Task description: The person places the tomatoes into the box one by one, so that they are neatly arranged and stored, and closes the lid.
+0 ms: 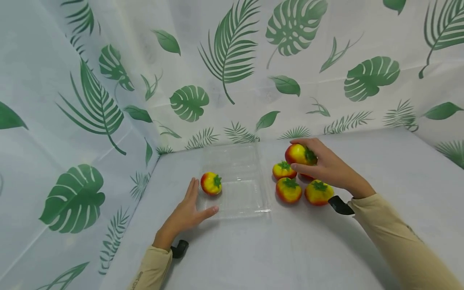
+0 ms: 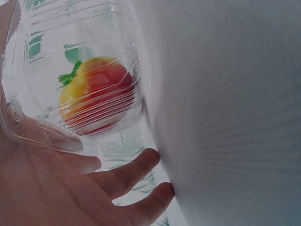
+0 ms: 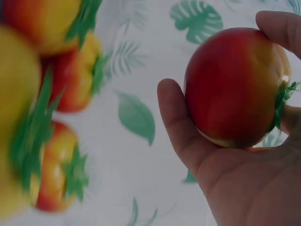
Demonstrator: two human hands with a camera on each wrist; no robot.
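Observation:
In the head view, my right hand [image 1: 326, 163] grips a red-and-yellow tomato [image 1: 299, 154] with a green leafy top. It holds the fruit above several similar tomatoes [image 1: 288, 190] grouped on the table. The right wrist view shows this held tomato [image 3: 230, 87] between thumb and fingers. My left hand [image 1: 188, 211], its fingers extended and thumb spread, lies at the near left corner of a clear plastic box [image 1: 246, 195]. One tomato [image 1: 211, 183] sits inside at the box's left side. In the left wrist view, the box wall [image 2: 106, 117] is against the left hand.
The box's clear lid [image 1: 232, 155] is folded back toward the rear curtain. A white cloth covers the table [image 1: 253, 249]. Leaf-printed curtains [image 1: 246, 80] enclose the back and sides. Dark wrist devices [image 1: 340, 205] show at both sleeves.

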